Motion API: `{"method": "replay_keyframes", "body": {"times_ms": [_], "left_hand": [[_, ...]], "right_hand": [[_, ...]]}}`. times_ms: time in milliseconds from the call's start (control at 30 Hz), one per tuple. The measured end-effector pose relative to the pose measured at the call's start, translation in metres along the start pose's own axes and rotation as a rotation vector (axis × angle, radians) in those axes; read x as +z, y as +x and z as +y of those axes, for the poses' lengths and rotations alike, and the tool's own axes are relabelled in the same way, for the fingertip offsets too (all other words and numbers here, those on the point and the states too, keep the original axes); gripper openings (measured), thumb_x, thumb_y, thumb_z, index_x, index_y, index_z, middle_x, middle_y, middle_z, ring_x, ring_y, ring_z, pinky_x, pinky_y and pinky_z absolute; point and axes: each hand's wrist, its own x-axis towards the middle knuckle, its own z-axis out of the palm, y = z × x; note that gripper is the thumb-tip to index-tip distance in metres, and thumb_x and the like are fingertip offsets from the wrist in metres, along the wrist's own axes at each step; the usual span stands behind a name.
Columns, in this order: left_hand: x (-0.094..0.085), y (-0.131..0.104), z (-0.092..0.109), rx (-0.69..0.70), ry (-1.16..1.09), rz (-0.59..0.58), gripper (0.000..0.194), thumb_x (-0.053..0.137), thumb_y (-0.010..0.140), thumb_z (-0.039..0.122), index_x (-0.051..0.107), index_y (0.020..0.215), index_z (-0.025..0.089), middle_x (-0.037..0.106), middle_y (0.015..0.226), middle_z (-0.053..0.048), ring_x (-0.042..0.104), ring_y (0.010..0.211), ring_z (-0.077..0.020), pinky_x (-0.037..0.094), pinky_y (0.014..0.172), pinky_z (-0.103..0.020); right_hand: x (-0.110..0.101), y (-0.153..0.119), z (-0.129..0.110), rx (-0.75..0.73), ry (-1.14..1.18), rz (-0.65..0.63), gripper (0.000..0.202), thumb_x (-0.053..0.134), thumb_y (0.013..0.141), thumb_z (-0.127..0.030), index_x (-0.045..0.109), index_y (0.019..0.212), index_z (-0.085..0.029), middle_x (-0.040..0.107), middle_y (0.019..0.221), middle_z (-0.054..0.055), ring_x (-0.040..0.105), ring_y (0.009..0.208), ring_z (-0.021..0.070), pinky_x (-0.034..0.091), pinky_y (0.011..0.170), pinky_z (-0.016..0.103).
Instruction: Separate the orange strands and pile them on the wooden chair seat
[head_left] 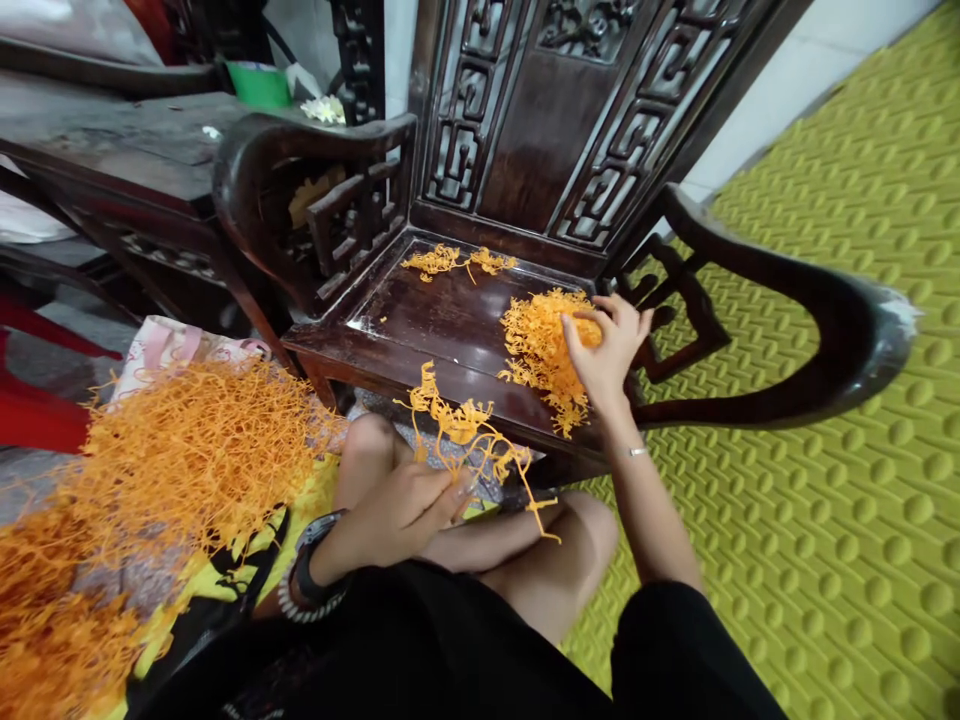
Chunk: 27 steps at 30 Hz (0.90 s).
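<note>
My left hand (420,505) is closed on a branching orange plastic piece (461,420), which sticks up and to the right from the fingers in front of the chair seat. At the right side of the dark wooden seat (442,320) lies a pile of small orange pieces (544,340). My right hand (611,345) is over the right edge of this pile, thumb and fingers curved apart and touching it; whether a piece is between them is unclear. A few orange pieces (435,262) lie at the back of the seat.
Large heaps of orange strands (202,460) lie on the floor at the left, beside a pink and white bag (161,350). Curved armrests (810,300) flank the seat. A green container (259,85) stands on a dark table (112,140). A yellow-green mat (847,480) covers the right.
</note>
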Motion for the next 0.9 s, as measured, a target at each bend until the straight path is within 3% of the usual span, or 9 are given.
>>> {"method": "replay_keyframes", "body": {"times_ms": [67,167,267,400,533,633,733,833,900], "left_hand": [[-0.002,0.003,0.0,0.019,0.086,-0.039,0.042,0.025,0.1,0.036,0.045,0.068,0.018,0.05,0.063,0.001,0.048,0.059,-0.011,0.037,0.062,-0.026],[-0.002,0.006,-0.001,-0.015,0.209,-0.107,0.045,0.025,0.101,0.035,0.048,0.067,0.018,0.052,0.061,0.001,0.048,0.058,-0.0116,0.036,0.061,-0.028],[0.003,0.005,-0.007,-0.076,0.294,-0.115,0.044,0.025,0.1,0.034,0.053,0.071,0.017,0.061,0.074,-0.002,0.053,0.07,-0.0147,0.039,0.068,-0.03],[0.016,-0.006,-0.018,-0.171,0.24,-0.112,0.043,0.024,0.1,0.031,0.054,0.073,0.017,0.062,0.074,-0.003,0.053,0.069,-0.0156,0.037,0.066,-0.03],[0.029,-0.019,-0.024,-0.226,0.106,-0.111,0.042,0.026,0.099,0.034,0.047,0.066,0.018,0.057,0.067,-0.002,0.048,0.063,-0.0145,0.032,0.061,-0.029],[0.032,-0.027,-0.023,-0.277,-0.051,-0.125,0.042,0.028,0.098,0.037,0.045,0.064,0.018,0.051,0.063,0.001,0.045,0.063,-0.0134,0.032,0.062,-0.028],[0.031,-0.031,-0.024,-0.364,-0.198,-0.093,0.045,0.029,0.098,0.044,0.04,0.062,0.018,0.043,0.058,0.003,0.04,0.058,-0.0119,0.029,0.059,-0.027],[0.033,-0.029,-0.028,-0.434,-0.3,0.088,0.048,0.028,0.096,0.05,0.038,0.062,0.018,0.038,0.058,0.004,0.035,0.057,-0.0114,0.027,0.057,-0.027],[0.035,-0.027,-0.028,-0.436,-0.347,0.183,0.049,0.029,0.095,0.054,0.037,0.061,0.019,0.035,0.057,0.004,0.032,0.056,-0.0111,0.027,0.056,-0.027]], "right_hand": [[-0.007,-0.028,-0.033,0.094,0.453,-0.251,0.046,0.059,0.078,-0.06,0.061,0.102,-0.021,0.058,0.12,0.013,0.053,0.116,0.0277,0.036,0.105,0.052],[-0.012,-0.074,-0.079,0.37,1.176,-0.947,0.077,0.055,0.072,-0.075,0.045,0.131,-0.026,0.05,0.135,0.013,0.059,0.11,0.0273,0.051,0.089,0.045],[-0.004,-0.104,-0.108,0.626,1.441,-1.182,0.084,0.079,0.064,-0.05,0.041,0.136,-0.028,0.049,0.136,0.011,0.063,0.103,0.0215,0.053,0.083,0.035],[0.02,-0.116,-0.122,0.831,1.456,-1.138,0.072,0.082,0.063,-0.019,0.051,0.128,-0.025,0.065,0.109,0.003,0.063,0.081,0.0088,0.051,0.07,0.018],[0.032,-0.115,-0.13,0.842,1.569,-1.159,0.049,0.08,0.067,-0.028,0.063,0.112,-0.019,0.065,0.081,-0.001,0.052,0.057,0.0037,0.042,0.05,0.013],[0.036,-0.118,-0.138,0.79,1.535,-1.175,0.037,0.076,0.068,-0.048,0.066,0.076,-0.014,0.056,0.057,-0.002,0.041,0.044,0.0039,0.029,0.039,0.017],[0.044,-0.118,-0.141,0.745,1.394,-0.88,0.06,0.067,0.069,-0.065,0.041,0.045,-0.018,0.034,0.04,-0.006,0.027,0.036,0.0038,0.019,0.037,0.021],[0.053,-0.109,-0.14,0.609,1.11,-0.403,0.069,0.058,0.073,-0.071,0.023,0.042,-0.02,0.021,0.04,-0.007,0.017,0.039,0.0034,0.012,0.041,0.024],[0.054,-0.096,-0.139,0.491,0.955,-0.213,0.069,0.058,0.076,-0.067,0.022,0.041,-0.019,0.02,0.042,-0.007,0.016,0.042,0.0038,0.012,0.044,0.025]]}}
